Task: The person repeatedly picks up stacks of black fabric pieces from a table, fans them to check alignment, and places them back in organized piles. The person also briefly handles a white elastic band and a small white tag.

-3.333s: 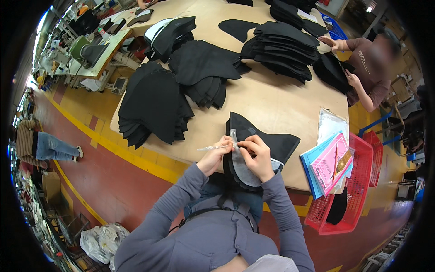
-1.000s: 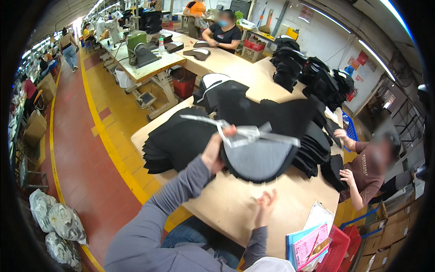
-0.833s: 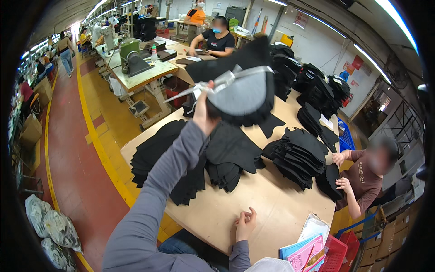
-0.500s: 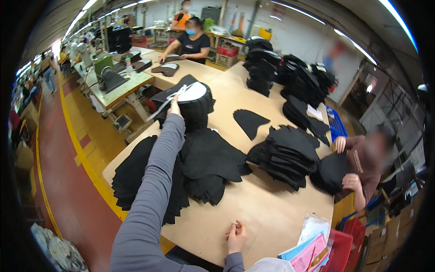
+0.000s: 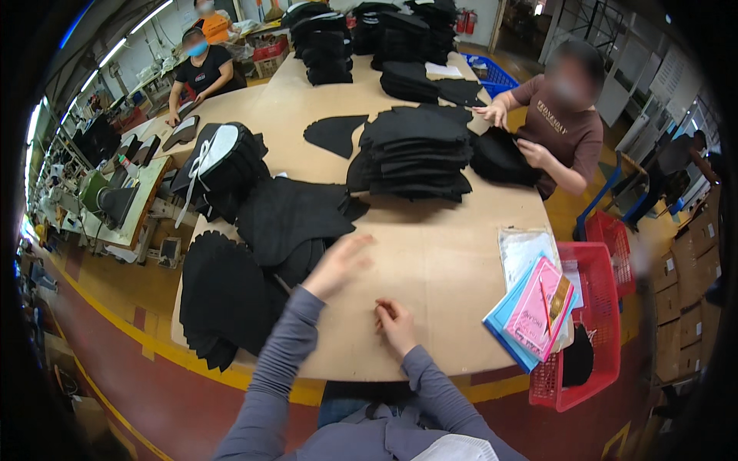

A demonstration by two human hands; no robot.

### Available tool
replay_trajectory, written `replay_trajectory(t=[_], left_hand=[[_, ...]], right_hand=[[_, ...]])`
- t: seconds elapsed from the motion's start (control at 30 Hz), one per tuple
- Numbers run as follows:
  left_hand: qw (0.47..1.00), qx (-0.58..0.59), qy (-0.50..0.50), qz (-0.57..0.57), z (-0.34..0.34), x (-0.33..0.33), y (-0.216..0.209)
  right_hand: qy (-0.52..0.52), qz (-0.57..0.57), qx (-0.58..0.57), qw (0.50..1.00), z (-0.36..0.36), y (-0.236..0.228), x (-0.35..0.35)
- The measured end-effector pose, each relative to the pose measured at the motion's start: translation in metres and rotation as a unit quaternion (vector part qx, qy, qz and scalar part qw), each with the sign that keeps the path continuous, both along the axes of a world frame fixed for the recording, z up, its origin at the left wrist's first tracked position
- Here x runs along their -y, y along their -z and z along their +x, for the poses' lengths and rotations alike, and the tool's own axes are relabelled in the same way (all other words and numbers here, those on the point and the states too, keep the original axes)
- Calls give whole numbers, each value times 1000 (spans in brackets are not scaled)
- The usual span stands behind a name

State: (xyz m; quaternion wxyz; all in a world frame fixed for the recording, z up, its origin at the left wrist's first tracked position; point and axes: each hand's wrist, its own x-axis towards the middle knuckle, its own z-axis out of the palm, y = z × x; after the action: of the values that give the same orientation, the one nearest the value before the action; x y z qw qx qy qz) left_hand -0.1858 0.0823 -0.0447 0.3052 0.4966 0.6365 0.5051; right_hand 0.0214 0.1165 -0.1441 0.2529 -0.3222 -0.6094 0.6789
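My left hand point(image 5: 342, 266), blurred by motion, is above the bare table near the black cut pieces, its fingers stretched out and holding nothing. Loosely curled, my right hand point(image 5: 397, 326) rests on the tabletop point(image 5: 453, 269) with nothing seen in it. Left of my left hand lie a fanned pile of black pieces point(image 5: 224, 296) and another stack point(image 5: 296, 219). Behind them stands a bundle of black pieces point(image 5: 231, 173) tied with a white strip point(image 5: 204, 157), a white piece on its top. A tall black stack point(image 5: 415, 157) sits farther right, beside a single black piece point(image 5: 334, 135).
Across the right edge, a co-worker point(image 5: 565, 115) handles black pieces point(image 5: 503, 157). Pink and blue booklets point(image 5: 538, 307) lie by a red basket point(image 5: 607, 330) at the near right corner. More black stacks point(image 5: 323, 46) and a blue basket point(image 5: 496, 73) are at the back. Another co-worker point(image 5: 204, 69) works far left.
My left hand has let go of the white strip on the tied bundle and come back toward me. The view has turned right. The right hand stays on the table.
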Motion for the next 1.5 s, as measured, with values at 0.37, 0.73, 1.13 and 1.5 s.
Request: replay_trajectory(t=[0.37,0.73,1.13,1.5], left_hand=[[905,-302,-289,80,-41,42,-6],[823,15,-538,-181,-83,35,15],[774,404,-480,83,-127,66,38],[724,-45,-682,-94,-43,17,20]], right_hand=[[64,-68,-71,993,73,5,-33],[40,-39,-44,997,68,0,-31],[33,-50,-55,997,68,3,-30],[42,-36,-58,997,69,3,-34]])
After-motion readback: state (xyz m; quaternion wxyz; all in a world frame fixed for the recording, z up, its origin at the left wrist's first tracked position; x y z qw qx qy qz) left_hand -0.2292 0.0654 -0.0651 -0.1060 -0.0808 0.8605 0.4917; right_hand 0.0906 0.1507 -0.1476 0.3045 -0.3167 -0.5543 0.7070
